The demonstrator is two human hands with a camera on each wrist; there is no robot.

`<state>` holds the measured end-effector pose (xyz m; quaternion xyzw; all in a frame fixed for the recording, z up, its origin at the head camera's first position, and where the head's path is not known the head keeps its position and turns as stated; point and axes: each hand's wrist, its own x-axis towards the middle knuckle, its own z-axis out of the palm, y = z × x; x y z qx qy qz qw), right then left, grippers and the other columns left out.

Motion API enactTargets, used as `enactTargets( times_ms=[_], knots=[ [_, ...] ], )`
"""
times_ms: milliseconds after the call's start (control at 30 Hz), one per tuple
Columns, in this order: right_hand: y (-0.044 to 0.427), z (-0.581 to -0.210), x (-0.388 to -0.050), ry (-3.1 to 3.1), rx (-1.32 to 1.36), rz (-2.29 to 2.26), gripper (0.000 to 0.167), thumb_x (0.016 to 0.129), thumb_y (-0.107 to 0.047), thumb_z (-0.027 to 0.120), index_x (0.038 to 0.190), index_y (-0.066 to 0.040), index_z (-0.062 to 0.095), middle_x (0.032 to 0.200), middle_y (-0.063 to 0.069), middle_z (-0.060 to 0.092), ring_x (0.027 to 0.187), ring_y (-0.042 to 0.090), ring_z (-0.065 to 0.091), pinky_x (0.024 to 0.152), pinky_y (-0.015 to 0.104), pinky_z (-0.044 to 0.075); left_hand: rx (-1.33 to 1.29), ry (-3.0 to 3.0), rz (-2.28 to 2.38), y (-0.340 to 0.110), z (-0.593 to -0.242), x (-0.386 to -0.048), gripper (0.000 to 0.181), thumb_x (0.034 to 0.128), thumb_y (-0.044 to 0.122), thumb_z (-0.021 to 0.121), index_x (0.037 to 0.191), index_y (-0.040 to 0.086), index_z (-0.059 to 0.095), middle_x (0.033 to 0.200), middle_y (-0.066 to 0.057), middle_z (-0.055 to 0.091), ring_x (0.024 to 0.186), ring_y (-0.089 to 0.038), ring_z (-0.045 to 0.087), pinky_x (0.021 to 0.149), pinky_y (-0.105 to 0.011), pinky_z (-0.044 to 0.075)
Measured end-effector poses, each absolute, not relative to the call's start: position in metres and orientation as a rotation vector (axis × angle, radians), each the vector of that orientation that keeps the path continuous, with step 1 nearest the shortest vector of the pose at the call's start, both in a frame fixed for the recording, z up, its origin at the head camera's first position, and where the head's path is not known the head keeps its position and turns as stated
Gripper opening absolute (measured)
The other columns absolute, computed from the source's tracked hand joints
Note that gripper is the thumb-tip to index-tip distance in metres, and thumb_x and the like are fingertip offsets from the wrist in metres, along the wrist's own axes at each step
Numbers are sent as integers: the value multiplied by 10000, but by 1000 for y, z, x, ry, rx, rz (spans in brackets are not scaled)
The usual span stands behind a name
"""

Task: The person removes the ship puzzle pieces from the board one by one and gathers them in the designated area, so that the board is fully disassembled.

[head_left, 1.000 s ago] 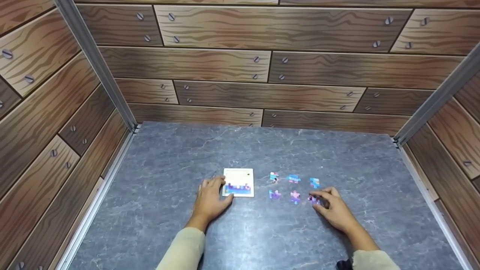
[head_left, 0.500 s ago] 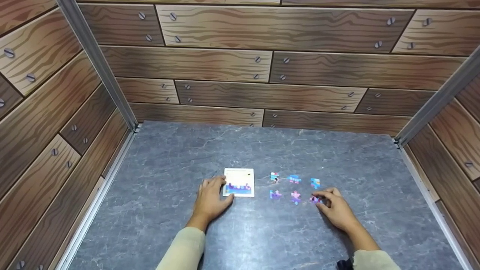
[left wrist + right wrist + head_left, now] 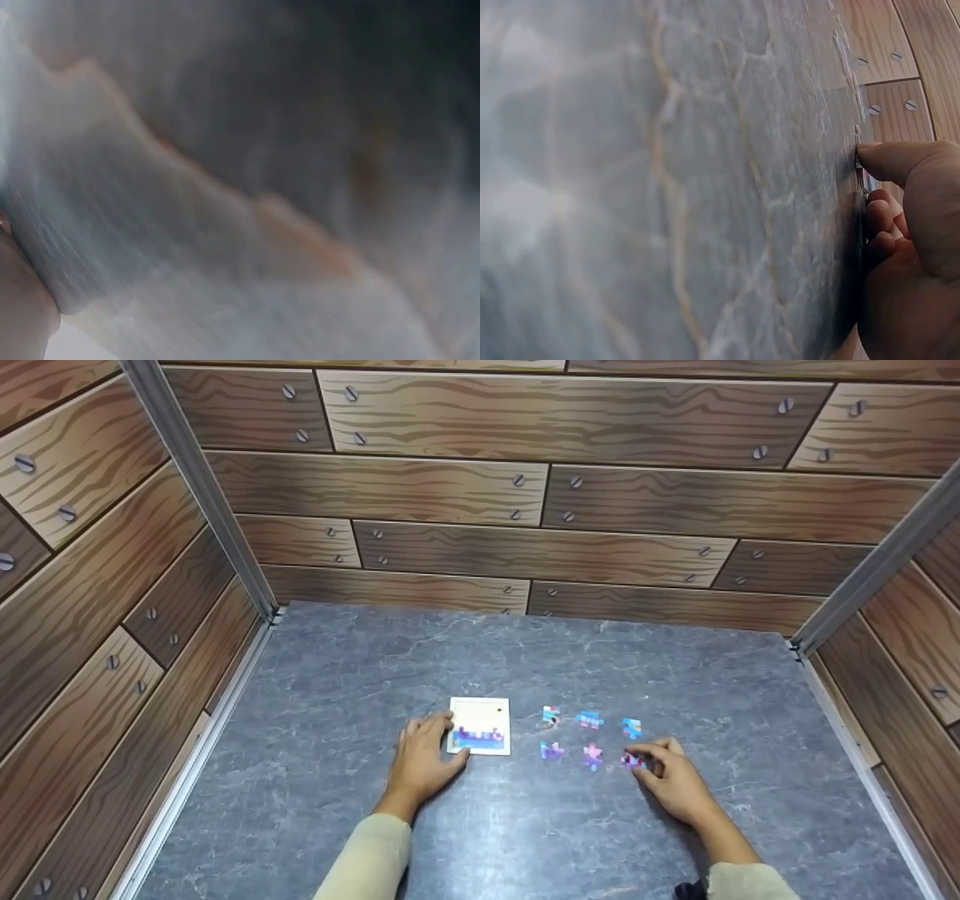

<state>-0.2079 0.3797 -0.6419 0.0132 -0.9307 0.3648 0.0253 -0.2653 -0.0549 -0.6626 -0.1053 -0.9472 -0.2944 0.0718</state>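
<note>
A square, white-bordered puzzle board (image 3: 480,716) lies flat on the tabletop in the head view. Its upper part is cream, and its lower part is blue and purple with a jagged upper edge. My left hand (image 3: 421,757) rests at its lower left, index finger on the left edge and thumb at the bottom edge. To the right, my right hand (image 3: 671,780) pinches a small purple puzzle piece (image 3: 634,760) at table level, partly covered by the fingers. In the right wrist view the thumb (image 3: 889,159) touches that piece (image 3: 866,181) from the side. The left wrist view is blurred.
Several other puzzle pieces lie in two short rows between board and right hand: a blue one (image 3: 590,720), a pink one (image 3: 592,755) and others. Wood-patterned walls (image 3: 450,487) and metal corner posts (image 3: 870,562) enclose the grey marbled table (image 3: 480,652).
From the first frame, my right fingers have shifted slightly right with the purple piece. My left hand stays on the board. The head view has drifted a little.
</note>
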Motion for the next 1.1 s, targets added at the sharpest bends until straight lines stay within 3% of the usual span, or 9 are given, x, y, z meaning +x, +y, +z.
enactTargets(
  times_ms=[233, 433, 767, 1100],
  knots=[
    [377, -639, -209, -2835, -28, 1229, 305, 995, -79, 760, 1299, -97, 758, 1212, 137, 579, 784, 56, 449, 704, 209, 408, -315, -2852, -867, -54, -662, -265, 498, 914, 502, 778, 1293, 189, 694, 1517, 27, 657, 1296, -263, 584, 1107, -523, 454],
    [360, -626, -215, -2790, -56, 1276, 326, 1026, -56, 708, 1352, -58, 719, 1224, 166, 555, 786, 53, 490, 691, 192, 476, -325, -2859, -864, -54, -660, -265, 498, 919, 484, 764, 1313, 187, 696, 1529, 26, 648, 1309, -270, 579, 1113, -520, 451],
    [276, -600, -241, -2653, 165, 1409, 349, 947, 26, 734, 1283, -66, 761, 1238, 172, 614, 767, 37, 528, 714, 193, 485, -333, -2849, -876, -55, -665, -267, 495, 900, 466, 761, 1297, 178, 694, 1530, 25, 650, 1315, -271, 572, 1128, -516, 439],
    [187, -596, -263, -2790, 464, 1299, 382, 967, 46, 706, 1318, -102, 739, 1287, 98, 659, 830, 64, 559, 723, 210, 498, -320, -2862, -887, -55, -664, -267, 506, 905, 473, 755, 1316, 184, 690, 1519, 37, 654, 1296, -267, 573, 1125, -512, 448]
  ],
)
